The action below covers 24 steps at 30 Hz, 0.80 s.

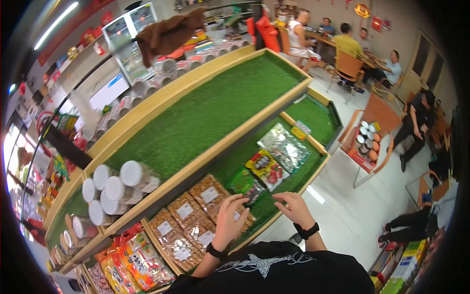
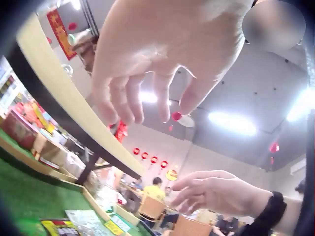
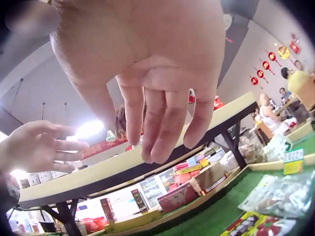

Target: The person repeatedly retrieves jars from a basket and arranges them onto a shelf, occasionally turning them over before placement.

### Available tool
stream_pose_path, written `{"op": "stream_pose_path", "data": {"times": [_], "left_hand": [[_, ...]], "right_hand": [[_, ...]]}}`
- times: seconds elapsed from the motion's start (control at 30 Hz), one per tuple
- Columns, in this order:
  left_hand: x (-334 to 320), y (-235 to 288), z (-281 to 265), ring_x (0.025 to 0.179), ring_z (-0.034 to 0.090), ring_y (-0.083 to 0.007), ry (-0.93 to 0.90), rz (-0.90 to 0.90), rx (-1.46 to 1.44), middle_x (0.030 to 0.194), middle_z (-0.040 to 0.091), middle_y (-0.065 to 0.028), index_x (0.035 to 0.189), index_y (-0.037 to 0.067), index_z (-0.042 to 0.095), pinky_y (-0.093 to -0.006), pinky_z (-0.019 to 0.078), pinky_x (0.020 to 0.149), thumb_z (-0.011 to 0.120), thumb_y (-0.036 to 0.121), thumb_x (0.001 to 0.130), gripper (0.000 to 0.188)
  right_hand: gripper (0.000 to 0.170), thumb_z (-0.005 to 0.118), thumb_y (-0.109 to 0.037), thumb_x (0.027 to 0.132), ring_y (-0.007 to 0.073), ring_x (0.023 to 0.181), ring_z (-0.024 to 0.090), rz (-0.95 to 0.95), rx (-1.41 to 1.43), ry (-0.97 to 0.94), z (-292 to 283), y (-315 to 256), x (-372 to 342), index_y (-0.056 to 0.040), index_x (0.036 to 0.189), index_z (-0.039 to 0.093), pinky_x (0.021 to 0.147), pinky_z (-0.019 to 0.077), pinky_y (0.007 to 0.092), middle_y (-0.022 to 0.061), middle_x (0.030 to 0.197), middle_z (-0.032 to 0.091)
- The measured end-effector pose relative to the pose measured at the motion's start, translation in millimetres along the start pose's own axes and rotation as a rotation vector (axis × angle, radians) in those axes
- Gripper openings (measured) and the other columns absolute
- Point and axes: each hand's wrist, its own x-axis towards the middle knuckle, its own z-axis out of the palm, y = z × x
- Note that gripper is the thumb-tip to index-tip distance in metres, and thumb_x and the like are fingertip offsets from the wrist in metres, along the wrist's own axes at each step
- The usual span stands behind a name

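Note:
Both hands hover over the lower green shelf, fingers loosely bent and holding nothing. In the head view the left hand (image 1: 230,220) is above the right end of the clear packs of brown nuggets (image 1: 198,215). My right hand (image 1: 295,209) is apart from it, near the shelf's front edge. Just beyond the fingers lie a green snack bag (image 1: 246,184), a yellow and black bag (image 1: 267,169) with a red picture, and a clear plastic pack (image 1: 285,146). In the wrist views the left palm (image 2: 172,44) and right palm (image 3: 142,44) show with fingers hanging down.
An upper shelf (image 1: 205,108) lined with green turf runs behind, holding white-lidded jars (image 1: 115,187) at its left. Orange snack bags (image 1: 137,259) fill the lower left. To the right stands a chair (image 1: 374,122) bearing cans. Several people sit at a back table (image 1: 338,41).

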Motion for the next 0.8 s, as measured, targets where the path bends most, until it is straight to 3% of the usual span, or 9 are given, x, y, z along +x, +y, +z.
{"op": "stream_pose_path", "data": {"times": [0.23,0.47,0.57,0.8], "left_hand": [[9.5,55.3,121.6,0.111,0.054,-0.0322,-0.236,0.077,-0.017,0.119,0.057,-0.0138,0.109,0.007,0.065,-0.0396,0.0436,0.095,0.068,0.012,0.081,0.029],[18.0,108.0,230.0,0.11,0.055,-0.0326,-0.434,0.187,-0.07,0.119,0.057,-0.0145,0.112,0.007,0.063,-0.0396,0.0439,0.094,0.067,0.015,0.083,0.03],[24.9,132.6,261.7,0.111,0.055,-0.0325,-0.538,0.259,-0.074,0.121,0.057,-0.0147,0.112,0.008,0.063,-0.0399,0.044,0.093,0.066,0.017,0.084,0.029],[30.0,152.5,316.9,0.11,0.055,-0.0323,-0.79,0.382,-0.058,0.12,0.056,-0.0153,0.111,0.007,0.063,-0.041,0.044,0.093,0.065,0.02,0.084,0.03]], "right_hand": [[0.018,0.065,-0.016,0.083,0.026,0.08,0.063,0.141,-0.147,0.233,-121.4,69.0,-80.1,-0.0087,0.1,0.065,0.073,0.0458,0.0372,0.0073,0.089,0.067],[0.018,0.065,-0.016,0.083,0.0243,0.082,0.064,0.374,-0.292,0.282,-220.1,105.7,-183.6,-0.0082,0.099,0.066,0.074,0.0451,0.0362,0.0071,0.093,0.068],[0.018,0.065,-0.016,0.083,0.0243,0.082,0.064,0.455,-0.279,0.415,-238.8,113.8,-225.9,-0.008,0.099,0.066,0.074,0.0449,0.0355,0.0071,0.092,0.069],[0.02,0.066,-0.016,0.083,0.0246,0.084,0.065,0.719,-0.329,0.518,-239.8,116.3,-290.4,-0.0074,0.1,0.067,0.076,0.0456,0.0357,0.0088,0.09,0.069]]}}
